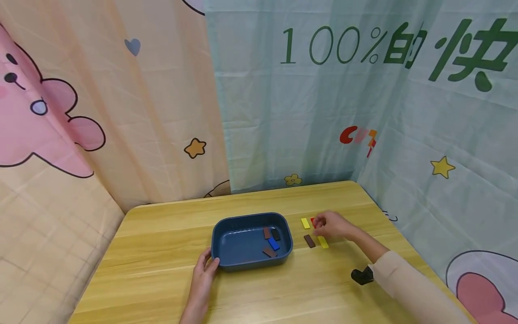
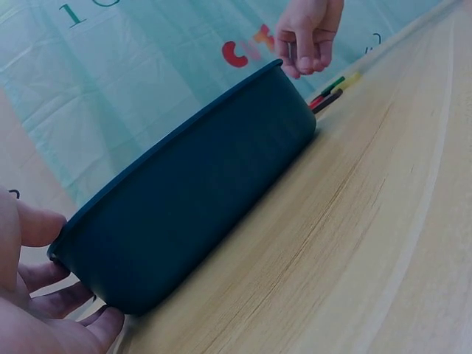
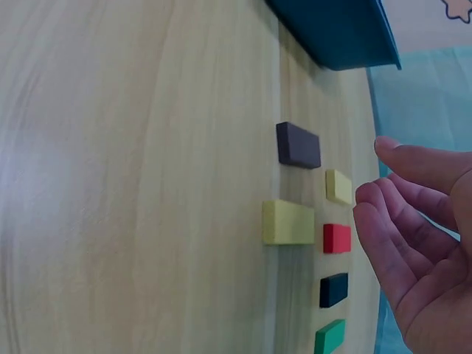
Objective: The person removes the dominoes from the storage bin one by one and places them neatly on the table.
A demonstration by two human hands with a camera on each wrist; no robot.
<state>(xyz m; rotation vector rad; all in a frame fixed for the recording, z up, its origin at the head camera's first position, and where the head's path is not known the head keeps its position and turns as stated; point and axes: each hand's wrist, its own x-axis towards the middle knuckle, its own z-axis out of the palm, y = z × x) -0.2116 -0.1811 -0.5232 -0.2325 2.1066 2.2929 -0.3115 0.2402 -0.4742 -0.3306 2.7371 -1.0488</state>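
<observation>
My left hand holds the front left corner of a dark blue basin; in the left wrist view its thumb lies at the rim and its fingers against the outer wall. Inside the basin, toward the right, lie a blue block, a black block and two brown blocks. My right hand hovers over loose blocks, fingers loosely bent, nothing between them. Around it in the right wrist view are a dark brown block, two yellow blocks, a red, a black and a green block.
The wooden table carries everything, with a printed curtain behind it and along its right side. A black object sits at the right sleeve's cuff.
</observation>
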